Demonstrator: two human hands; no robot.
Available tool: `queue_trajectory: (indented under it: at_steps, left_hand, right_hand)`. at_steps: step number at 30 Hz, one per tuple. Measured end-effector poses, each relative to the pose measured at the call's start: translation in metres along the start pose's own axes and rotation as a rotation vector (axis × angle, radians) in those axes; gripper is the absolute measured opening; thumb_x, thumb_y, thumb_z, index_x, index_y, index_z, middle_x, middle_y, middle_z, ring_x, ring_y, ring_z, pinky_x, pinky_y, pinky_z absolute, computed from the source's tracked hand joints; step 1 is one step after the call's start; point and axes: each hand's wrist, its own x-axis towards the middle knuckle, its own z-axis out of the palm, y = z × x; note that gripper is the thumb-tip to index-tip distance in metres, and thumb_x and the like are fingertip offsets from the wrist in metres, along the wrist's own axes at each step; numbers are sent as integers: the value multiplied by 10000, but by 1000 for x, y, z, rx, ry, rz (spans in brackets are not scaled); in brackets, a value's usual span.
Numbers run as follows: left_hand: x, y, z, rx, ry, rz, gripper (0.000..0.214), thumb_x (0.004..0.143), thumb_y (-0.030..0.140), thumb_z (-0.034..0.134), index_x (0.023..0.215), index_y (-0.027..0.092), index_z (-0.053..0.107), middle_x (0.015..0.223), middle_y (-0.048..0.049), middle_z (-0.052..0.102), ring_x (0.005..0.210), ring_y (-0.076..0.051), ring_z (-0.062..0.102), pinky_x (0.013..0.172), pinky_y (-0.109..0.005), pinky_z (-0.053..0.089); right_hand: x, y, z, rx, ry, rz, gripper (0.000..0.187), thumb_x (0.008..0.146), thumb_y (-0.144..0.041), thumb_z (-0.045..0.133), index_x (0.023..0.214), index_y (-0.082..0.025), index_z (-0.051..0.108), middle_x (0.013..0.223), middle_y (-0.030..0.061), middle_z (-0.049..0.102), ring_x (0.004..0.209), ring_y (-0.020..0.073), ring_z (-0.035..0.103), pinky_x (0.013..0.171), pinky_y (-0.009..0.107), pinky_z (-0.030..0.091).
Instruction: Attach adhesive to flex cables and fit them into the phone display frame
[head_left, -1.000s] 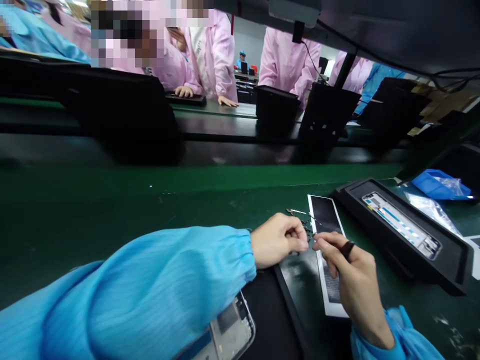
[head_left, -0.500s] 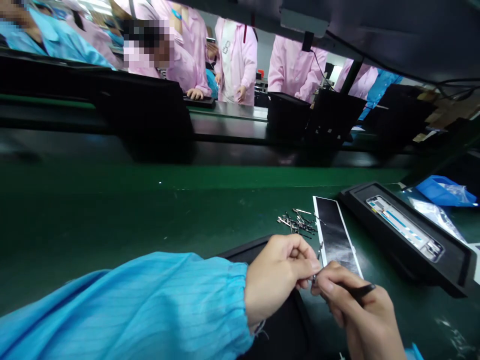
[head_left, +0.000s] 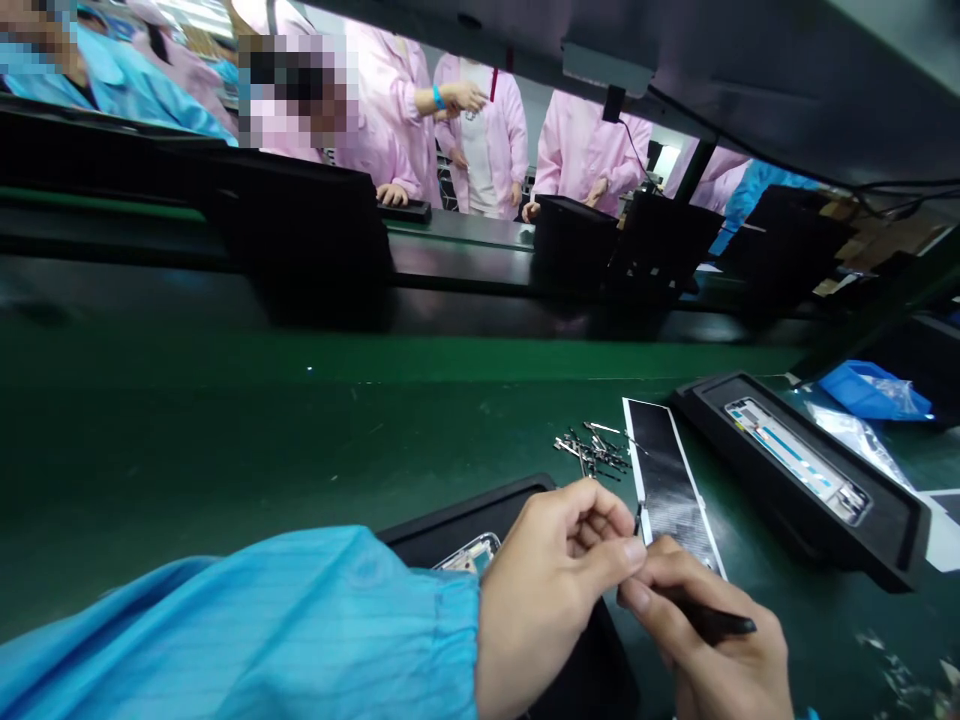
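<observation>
Heaped parts point(head_left: 596, 457), black strip point(head_left: 666, 470) near left hand point(head_left: 562, 575)

Over there, a dark green surface point(head_left: 300, 450) carries a loose heap of slim little parts point(head_left: 592, 452). Taking that heap as the clock's centre, a white-edged dark strip point(head_left: 667, 470) lies just beside it at 4 o'clock, and a near black tray point(head_left: 596, 665) sits around 6. At 3 o'clock I see another black tray point(head_left: 750, 488), then a clear plastic bag point(head_left: 859, 438).
</observation>
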Motion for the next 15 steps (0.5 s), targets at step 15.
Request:
queue_trajectory:
  at_steps: [15]
  left_hand:
    - [-35, -1, -37, 615, -47, 288, 180, 762, 95, 517, 591, 151, 532, 624, 20, 501, 641, -108, 459, 587, -217, 304]
  right_hand:
    - [11, -33, 9, -150, -132, -128, 77, 771, -191, 562, 714, -209, 611, 653, 9, 576, 595, 122, 544, 521, 221, 400]
